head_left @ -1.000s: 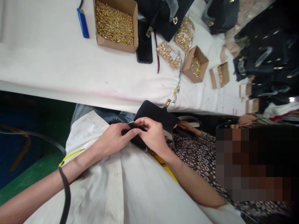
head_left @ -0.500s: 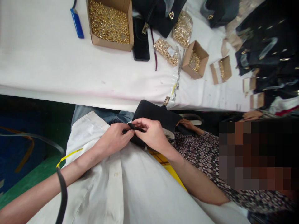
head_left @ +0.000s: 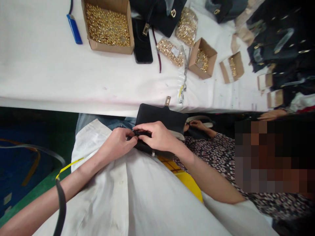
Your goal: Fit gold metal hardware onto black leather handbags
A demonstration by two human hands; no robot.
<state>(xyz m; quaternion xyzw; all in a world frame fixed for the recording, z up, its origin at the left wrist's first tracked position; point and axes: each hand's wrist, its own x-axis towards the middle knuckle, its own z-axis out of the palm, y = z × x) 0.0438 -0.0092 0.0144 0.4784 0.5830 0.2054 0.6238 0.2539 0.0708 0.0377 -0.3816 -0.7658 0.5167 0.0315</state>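
Note:
A black handbag point(head_left: 161, 115) rests on my lap against the table edge. Its flap is raised, and a gold clasp plate point(head_left: 167, 100) sticks up from it. My left hand point(head_left: 120, 140) is closed in a pinch on a small dark part at the bag's left side. My right hand point(head_left: 159, 137) pinches that same spot from the other side, thumb and fingers curled in. The fingertips of both hands nearly touch, and they cover most of the dark part, perhaps a strap end.
On the white table point(head_left: 49, 72) stand a cardboard box point(head_left: 110, 48) of gold studs, a phone point(head_left: 143, 49), a blue lighter point(head_left: 74, 29), bags of gold fittings point(head_left: 171, 52) and smaller boxes point(head_left: 203, 62). To the right, a co-worker's hand point(head_left: 199, 125) holds dark material.
The view has shifted slightly, so the table items sit farther left and higher. My right fingers have spread a little farther over the dark part; both hands keep pinching there.

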